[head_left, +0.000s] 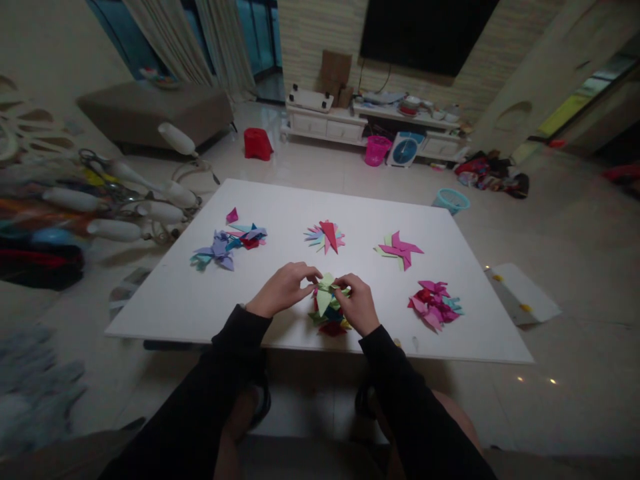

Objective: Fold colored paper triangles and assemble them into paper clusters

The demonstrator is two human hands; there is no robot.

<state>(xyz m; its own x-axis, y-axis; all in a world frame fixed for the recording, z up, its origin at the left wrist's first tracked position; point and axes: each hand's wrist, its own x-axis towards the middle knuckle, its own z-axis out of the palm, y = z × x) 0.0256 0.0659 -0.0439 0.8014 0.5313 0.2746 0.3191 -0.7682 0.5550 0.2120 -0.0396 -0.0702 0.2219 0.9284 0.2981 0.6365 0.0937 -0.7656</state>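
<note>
Close to the table's near edge, a light green origami piece (325,297) is between my two hands. My left hand (284,289) pinches its left side with thumb and forefinger. On the other side, the fingers of my right hand (359,304) are closed on its right edge. Beneath it lies a heap of folded paper pieces (334,328) in red, yellow, green and dark blue, partly hidden by the green piece. Whether the piece touches the heap I cannot tell. Its exact folded shape is too small to make out.
On the white table (165,297) lie purple and teal origami (220,250) at left, a fan of pointed papers (325,237), magenta and green pinwheel shapes (401,251), and a pink origami pile (434,307) at right. A blue bin (451,200) stands beyond the far right corner.
</note>
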